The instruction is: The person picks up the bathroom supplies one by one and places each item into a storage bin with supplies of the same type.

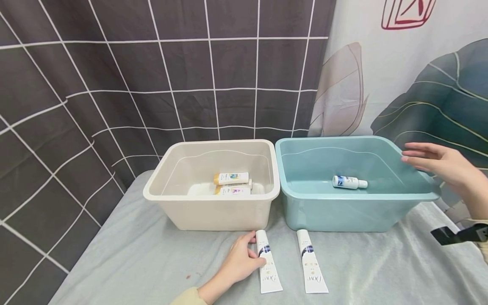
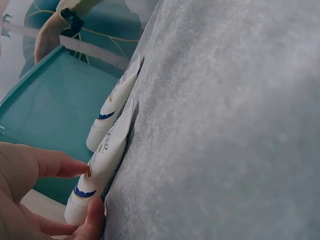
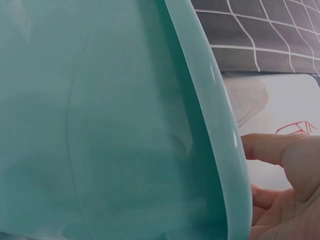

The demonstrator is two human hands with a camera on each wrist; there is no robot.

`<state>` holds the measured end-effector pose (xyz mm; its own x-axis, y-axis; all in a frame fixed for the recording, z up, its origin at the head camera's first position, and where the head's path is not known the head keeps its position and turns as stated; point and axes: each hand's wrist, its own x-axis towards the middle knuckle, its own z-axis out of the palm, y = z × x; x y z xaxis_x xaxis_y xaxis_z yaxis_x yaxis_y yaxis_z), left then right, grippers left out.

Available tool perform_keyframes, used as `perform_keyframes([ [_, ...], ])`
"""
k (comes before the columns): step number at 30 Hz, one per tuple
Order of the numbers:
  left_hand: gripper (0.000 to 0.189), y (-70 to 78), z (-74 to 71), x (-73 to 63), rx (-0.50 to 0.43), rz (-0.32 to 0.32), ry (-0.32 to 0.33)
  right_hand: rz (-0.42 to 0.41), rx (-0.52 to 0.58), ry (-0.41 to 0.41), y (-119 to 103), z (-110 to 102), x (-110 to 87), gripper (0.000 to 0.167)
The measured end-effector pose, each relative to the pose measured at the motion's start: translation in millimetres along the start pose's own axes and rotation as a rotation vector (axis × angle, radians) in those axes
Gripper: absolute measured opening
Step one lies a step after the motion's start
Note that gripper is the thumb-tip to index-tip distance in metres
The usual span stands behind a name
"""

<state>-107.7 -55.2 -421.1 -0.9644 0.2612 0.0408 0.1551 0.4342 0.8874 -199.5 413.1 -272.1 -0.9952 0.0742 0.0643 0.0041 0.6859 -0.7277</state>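
My left hand [image 1: 241,259] is at a white Dove squeeze tube [image 1: 270,277] lying on the grey cloth. In the left wrist view, thumb and fingers pinch this tube [image 2: 107,155] from opposite sides near its cap. A second, matching Dove tube [image 1: 313,271] lies to its right, untouched. My right hand [image 1: 444,163] is at the right rim of the blue bin [image 1: 343,214], fingers fairly straight. In the right wrist view, the hand [image 3: 295,180] is against the rim's outer side; some fingertips are hidden behind the rim. It holds nothing visible.
A cream bin [image 1: 213,212] stands left of the blue one, holding several white tubes [image 1: 233,178] with yellow caps. One small white-and-blue bottle [image 1: 347,182] lies inside the blue bin. Behind the bins hang a dark grid-patterned cloth [image 1: 190,76] and a leaf-printed one [image 1: 358,25].
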Motion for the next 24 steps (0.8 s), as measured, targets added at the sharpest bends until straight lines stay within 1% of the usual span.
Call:
perform_keyframes([
  [5, 0.074, 0.0, 0.3, 0.1, -0.007, 0.004, -0.004, -0.023, -0.040, 0.047, 1.4, -0.1, 0.3, 0.052],
  [10, 0.073, 1.1, 0.5, -0.1, -0.013, 0.002, -0.014, -0.030, -0.025, 0.078, 2.9, -0.5, 0.8, 0.051],
  [11, 0.073, 1.4, 0.5, -0.2, -0.013, -0.001, -0.016, -0.029, -0.016, 0.079, 3.3, -0.8, 1.4, 0.047],
  [13, 0.073, 2.0, 0.7, -0.5, -0.011, -0.005, -0.021, -0.029, -0.009, 0.078, 3.5, -1.6, 2.2, 0.045],
  [14, 0.073, 2.4, 0.7, -0.6, -0.011, -0.006, -0.022, -0.024, -0.013, 0.079, 3.8, -2.0, 2.8, 0.040],
  [16, 0.073, 2.7, 0.8, -0.8, -0.008, -0.008, -0.024, -0.013, -0.023, 0.072, 4.3, -3.2, 3.8, 0.040],
  [19, 0.073, 2.9, 1.2, -1.1, -0.002, -0.007, -0.024, 0.002, -0.039, 0.056, 5.8, -5.2, 4.5, 0.051],
  [20, 0.072, 2.9, 1.4, -1.3, -0.001, -0.007, -0.024, 0.008, -0.044, 0.056, 6.5, -5.7, 4.9, 0.049],
  [22, 0.072, 2.5, 1.9, -1.6, 0.003, -0.007, -0.025, 0.019, -0.042, 0.045, 7.8, -6.4, 5.5, 0.058],
  [24, 0.072, 2.1, 2.5, -1.8, 0.001, -0.005, -0.025, 0.037, -0.047, 0.044, 9.3, -6.4, 6.7, 0.063],
])
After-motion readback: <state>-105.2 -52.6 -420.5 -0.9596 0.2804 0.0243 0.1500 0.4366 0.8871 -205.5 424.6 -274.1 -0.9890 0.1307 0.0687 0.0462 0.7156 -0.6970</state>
